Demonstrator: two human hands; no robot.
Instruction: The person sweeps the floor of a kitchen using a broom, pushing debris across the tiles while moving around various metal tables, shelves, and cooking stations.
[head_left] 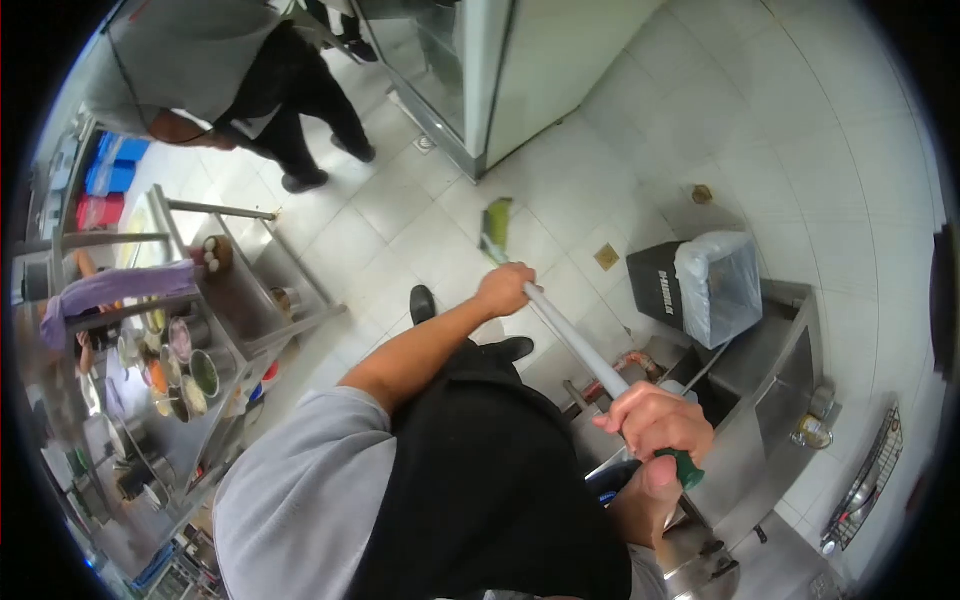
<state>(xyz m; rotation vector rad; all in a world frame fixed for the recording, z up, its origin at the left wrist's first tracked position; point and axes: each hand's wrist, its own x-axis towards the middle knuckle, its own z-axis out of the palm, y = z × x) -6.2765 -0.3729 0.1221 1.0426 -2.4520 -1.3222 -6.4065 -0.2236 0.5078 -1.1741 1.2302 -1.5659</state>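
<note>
A long-handled broom (572,338) with a pale grey handle slants across the middle of the view. Its green bristle head (495,222) is over the tiled floor, slightly blurred. My left hand (506,290) is closed round the lower part of the handle, close to the head. Higher up, my right hand (655,420) is wrapped round the handle near its green end cap (685,470). My black apron (490,480) and dark shoes show below the arms.
To the right, a black bin (655,283) with a clear liner stands beside a steel sink unit (770,395). At left, a steel counter (225,420) holds several food containers. A person (290,100) stands at upper left, near a glass-panelled partition (475,90).
</note>
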